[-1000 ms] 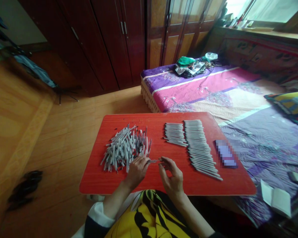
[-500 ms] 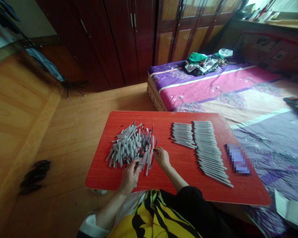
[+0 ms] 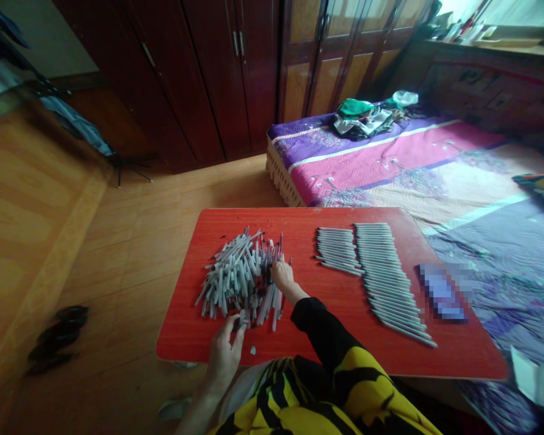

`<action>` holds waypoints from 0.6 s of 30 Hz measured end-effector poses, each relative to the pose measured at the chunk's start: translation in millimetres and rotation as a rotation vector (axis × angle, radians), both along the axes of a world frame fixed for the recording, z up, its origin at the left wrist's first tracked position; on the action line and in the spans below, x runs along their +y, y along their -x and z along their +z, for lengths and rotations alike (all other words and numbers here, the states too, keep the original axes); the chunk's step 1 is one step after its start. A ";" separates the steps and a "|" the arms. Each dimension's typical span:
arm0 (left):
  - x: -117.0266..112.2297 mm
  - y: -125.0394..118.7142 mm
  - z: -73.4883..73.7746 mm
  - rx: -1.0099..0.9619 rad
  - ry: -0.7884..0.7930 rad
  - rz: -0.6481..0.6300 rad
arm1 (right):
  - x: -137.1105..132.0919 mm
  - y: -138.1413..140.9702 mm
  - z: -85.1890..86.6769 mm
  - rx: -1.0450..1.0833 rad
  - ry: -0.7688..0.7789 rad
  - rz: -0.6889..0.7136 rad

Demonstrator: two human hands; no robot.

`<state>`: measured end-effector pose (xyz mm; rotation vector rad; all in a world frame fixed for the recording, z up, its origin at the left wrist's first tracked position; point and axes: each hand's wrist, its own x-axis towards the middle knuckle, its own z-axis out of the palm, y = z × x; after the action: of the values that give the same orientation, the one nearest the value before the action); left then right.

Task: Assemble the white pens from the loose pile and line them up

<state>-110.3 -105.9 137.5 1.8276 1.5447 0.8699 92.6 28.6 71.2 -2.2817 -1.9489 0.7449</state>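
Note:
On the red table [image 3: 299, 338] lies a heap of pale pen barrels [image 3: 231, 272], with thin dark refills [image 3: 266, 257] along its right side. My left hand [image 3: 226, 344] is at the front of the heap, thumb and fingers pinching a small grey and dark pen part [image 3: 242, 321]. Reaching into the refills, my right hand [image 3: 283, 275] has its fingers curled down; what they grip is hidden. Below the heap, a small whitish piece [image 3: 252, 350] rests near the table's front edge. To the right, pens lie side by side in a short row [image 3: 335, 249] and a longer row [image 3: 387, 278].
A blurred purple object [image 3: 442, 293] lies at the table's right side. Beyond the table is a bed [image 3: 367, 163] with a pile of cloth and bags [image 3: 362, 118]. Dark wardrobes [image 3: 208, 78] line the back. Black shoes [image 3: 57, 338] are on the floor at left.
My right hand has moved left and away from me into the refills. My left hand has drawn back toward me, off the heap. A small whitish piece now shows near the front edge.

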 end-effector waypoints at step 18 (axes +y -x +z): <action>11.7 -42.9 7.1 0.037 -0.058 -0.198 | -65.6 5.6 0.8 0.180 -0.076 0.081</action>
<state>-67.4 -94.2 144.6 2.0084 1.3451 0.7995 87.0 -37.0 72.0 -2.0271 -1.9614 0.8363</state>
